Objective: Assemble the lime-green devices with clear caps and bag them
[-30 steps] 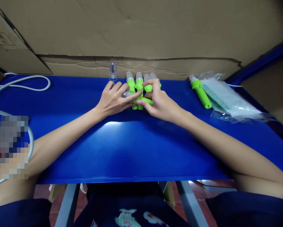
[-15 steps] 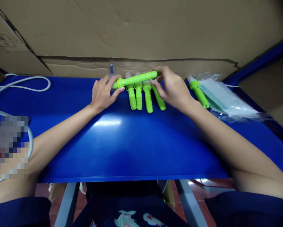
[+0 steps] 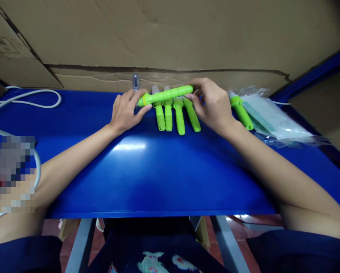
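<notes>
A lime-green ridged stick (image 3: 170, 94) with a yellow ring is held almost level over the blue table, its right end a little higher. My left hand (image 3: 126, 110) closes around its ringed left end, thumb below. At the tapered right end, my right hand (image 3: 213, 104) grips with thumb and fingertips. Behind my left fingers stands a clear domed cap (image 3: 136, 82); its lower part is hidden. Under the held stick lie several similar green sticks (image 3: 180, 119) with clear tops, side by side, partly covered by it.
Right of my right hand, another green stick (image 3: 244, 115) leans by a clear plastic bag (image 3: 278, 117) with white and green contents. A white cable (image 3: 41, 99) loops at the left of the blue table (image 3: 164, 182). Cardboard (image 3: 170, 38) walls the back.
Both hands keep their hold on the green stick. The whole scene sits slightly shifted in view; otherwise hardly anything differs.
</notes>
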Demonstrator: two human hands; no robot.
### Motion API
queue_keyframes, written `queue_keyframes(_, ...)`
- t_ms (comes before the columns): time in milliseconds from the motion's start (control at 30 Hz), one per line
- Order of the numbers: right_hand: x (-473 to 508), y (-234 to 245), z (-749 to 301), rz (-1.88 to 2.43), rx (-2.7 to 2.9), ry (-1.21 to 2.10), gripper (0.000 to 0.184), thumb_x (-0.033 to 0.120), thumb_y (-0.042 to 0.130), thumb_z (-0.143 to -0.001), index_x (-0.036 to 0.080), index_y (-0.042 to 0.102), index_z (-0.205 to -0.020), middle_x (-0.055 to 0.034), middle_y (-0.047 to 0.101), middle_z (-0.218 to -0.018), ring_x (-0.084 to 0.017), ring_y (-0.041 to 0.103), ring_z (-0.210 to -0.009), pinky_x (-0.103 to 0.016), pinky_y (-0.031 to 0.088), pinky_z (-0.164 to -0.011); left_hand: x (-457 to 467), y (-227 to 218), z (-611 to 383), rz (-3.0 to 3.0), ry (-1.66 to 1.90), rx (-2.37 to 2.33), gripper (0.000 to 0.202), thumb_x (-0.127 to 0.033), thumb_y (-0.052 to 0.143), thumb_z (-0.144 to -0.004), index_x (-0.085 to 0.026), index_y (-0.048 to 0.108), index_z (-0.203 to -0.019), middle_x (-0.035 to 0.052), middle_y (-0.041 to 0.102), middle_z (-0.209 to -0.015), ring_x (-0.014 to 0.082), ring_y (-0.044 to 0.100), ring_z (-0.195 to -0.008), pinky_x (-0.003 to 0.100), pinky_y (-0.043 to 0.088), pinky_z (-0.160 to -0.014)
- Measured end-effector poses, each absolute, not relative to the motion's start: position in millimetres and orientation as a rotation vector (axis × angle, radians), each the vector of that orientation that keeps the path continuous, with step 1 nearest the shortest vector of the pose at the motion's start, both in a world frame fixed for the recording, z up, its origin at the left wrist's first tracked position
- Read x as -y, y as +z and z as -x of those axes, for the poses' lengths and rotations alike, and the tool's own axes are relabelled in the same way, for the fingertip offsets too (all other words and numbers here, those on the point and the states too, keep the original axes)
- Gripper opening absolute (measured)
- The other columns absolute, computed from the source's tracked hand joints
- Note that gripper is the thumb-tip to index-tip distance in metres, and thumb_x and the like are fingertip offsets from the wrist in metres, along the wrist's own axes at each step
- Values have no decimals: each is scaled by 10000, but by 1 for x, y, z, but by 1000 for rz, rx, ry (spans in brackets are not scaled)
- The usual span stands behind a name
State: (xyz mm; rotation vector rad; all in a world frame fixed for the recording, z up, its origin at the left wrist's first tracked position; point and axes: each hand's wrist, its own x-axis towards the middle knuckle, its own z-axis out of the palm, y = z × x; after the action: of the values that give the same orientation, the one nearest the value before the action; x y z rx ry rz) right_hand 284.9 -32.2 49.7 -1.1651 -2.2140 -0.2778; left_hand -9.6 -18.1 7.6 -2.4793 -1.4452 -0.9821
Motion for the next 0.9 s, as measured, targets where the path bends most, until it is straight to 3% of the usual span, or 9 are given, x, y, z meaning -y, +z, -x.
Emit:
queue_keyframes(133, 36, 55, -284, 1243, 2236, -227, 452, 482, 344, -1092, 199, 605, -1329, -153, 707, -1177, -304, 693, -1080, -479, 552, -969, 19, 7, 10, 2496, -994, 1411, 776, -816, 279, -979, -250, 585, -1412, 143, 702, -1275, 323, 652, -1192, 427, 438, -1014)
queue_keyframes(300, 36, 57, -284, 1267, 2255, -234, 540, 576, 286, -1091, 203, 636, -1266, -145, 724, -1061, -293, 696, -992, -445, 552, -890, 18, 6, 10, 2502, -1029, 1389, 789, -831, 280, -965, -239, 576, -1395, 163, 688, -1315, 346, 632, -1229, 458, 435, -1017)
queue_keyframes(467, 37, 54, -280, 1328, 2260, -212, 713, 646, 138, -1084, 210, 699, -1030, -108, 672, -771, -253, 666, -766, -380, 516, -749, 16, 6, 10, 2495, -945, 1403, 855, -910, 362, -875, -217, 610, -1310, 177, 694, -1238, 380, 641, -1190, 486, 432, -1002)
queue_keyframes(633, 36, 50, -277, 1347, 2216, -128, 796, 683, 92, -1069, 200, 688, -855, -73, 578, -604, -221, 597, -604, -362, 483, -667, 17, 6, 9, 2473, -947, 1378, 783, -877, 336, -913, -236, 637, -1246, 150, 719, -1181, 347, 656, -1142, 462, 438, -976)
queue_keyframes(733, 38, 50, -275, 1336, 2153, -98, 763, 705, 136, -1063, 205, 700, -947, -77, 617, -654, -225, 611, -634, -377, 501, -674, 19, 7, 8, 2477, -916, 1405, 764, -853, 311, -937, -236, 641, -1243, 151, 717, -1169, 351, 660, -1135, 469, 432, -977)
queue_keyframes(900, 44, 53, -268, 1240, 2094, 7, 626, 720, 320, -1042, 219, 638, -1243, -116, 714, -976, -253, 682, -843, -403, 563, -717, 17, 3, 8, 2451, -949, 1442, 729, -789, 243, -993, -232, 658, -1215, 149, 734, -1124, 349, 670, -1124, 471, 432, -969)
